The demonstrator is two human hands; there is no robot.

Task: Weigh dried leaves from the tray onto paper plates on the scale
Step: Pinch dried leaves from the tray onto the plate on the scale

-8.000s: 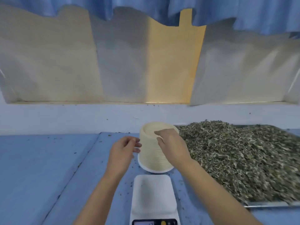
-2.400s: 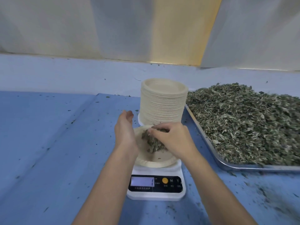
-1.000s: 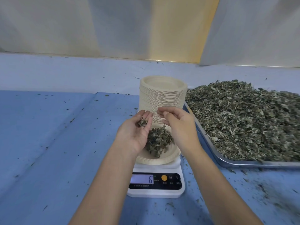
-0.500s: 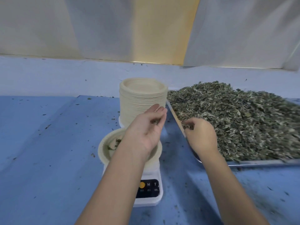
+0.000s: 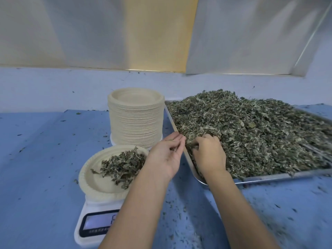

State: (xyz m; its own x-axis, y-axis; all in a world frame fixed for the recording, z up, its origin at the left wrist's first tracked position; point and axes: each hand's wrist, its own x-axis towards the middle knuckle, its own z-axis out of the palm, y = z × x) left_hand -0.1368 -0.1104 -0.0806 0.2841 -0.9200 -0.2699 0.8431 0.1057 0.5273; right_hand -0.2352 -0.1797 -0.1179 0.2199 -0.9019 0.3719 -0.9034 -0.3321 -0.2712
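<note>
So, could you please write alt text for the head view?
A person's right hand grips dried leaves heaped on a metal tray, the left hand cupped beside it. To the left, a paper plate holding leaves sits on a digital scale before a plate stack.

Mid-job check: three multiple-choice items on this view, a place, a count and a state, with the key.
1. Where does the stack of paper plates stand?
A. Behind the scale, left of the tray
B. Inside the tray
C. On the scale

2. How many plates lie on the scale?
A. None
B. One
C. Three

3. What is the right hand doing?
A. Pressing a scale button
B. Digging into the tray's dried leaves
C. Lifting the stack

1 A: it rises beyond the scale, beside the tray's left rim.
2 B: a single paper plate holds a small heap there.
3 B: its fingers are buried in the leaves.
</note>
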